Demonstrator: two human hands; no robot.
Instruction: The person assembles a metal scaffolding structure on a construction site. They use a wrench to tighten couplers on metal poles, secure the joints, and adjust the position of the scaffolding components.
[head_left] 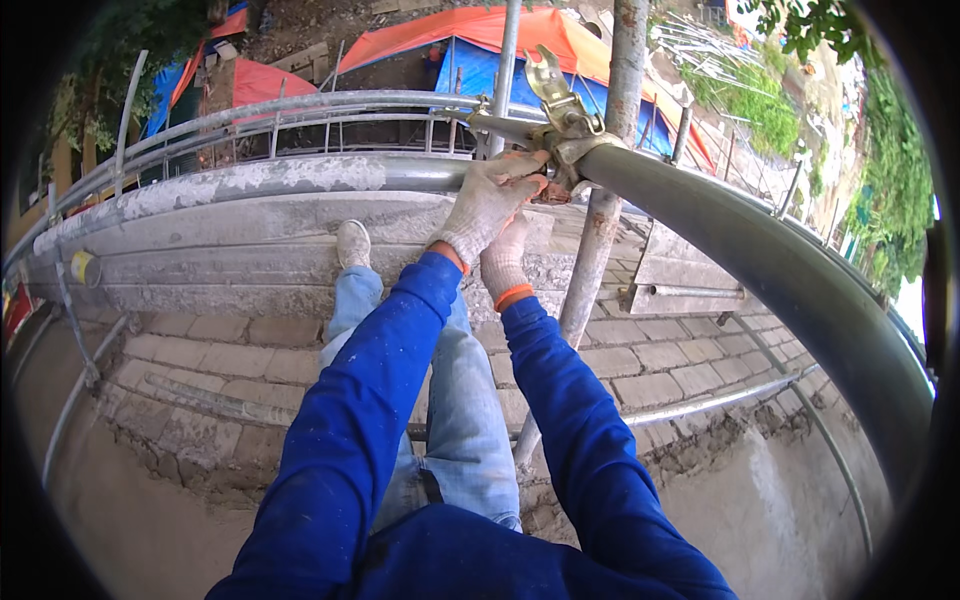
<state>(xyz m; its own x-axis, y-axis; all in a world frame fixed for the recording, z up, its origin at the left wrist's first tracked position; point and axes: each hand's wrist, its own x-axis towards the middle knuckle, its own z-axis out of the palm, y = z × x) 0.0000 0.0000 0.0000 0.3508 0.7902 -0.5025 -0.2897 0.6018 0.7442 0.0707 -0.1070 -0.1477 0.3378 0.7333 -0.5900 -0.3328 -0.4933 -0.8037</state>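
A metal scaffold clamp [572, 145] sits where a thick grey pipe [700, 195] meets an upright pole [628, 70]. Its hinged flap stands raised above the pipe. My left hand [488, 205], in a pale knit glove with an orange cuff, is closed at the clamp's lower left side, its stained fingertips against the metal. Just below and partly behind it, my right hand [508, 258], gloved the same way, reaches up to the clamp's underside. The right fingers look bent; most are hidden by the left hand, and what they grip is not visible.
A whitened horizontal pipe [250, 180] runs left along a concrete ledge [200, 265], where my shoe [353, 243] rests. Thinner rails [300, 100] curve beyond it. Below are brickwork [660, 365] and a cross pole [720, 398]. Orange and blue tarps [470, 30] lie farther off.
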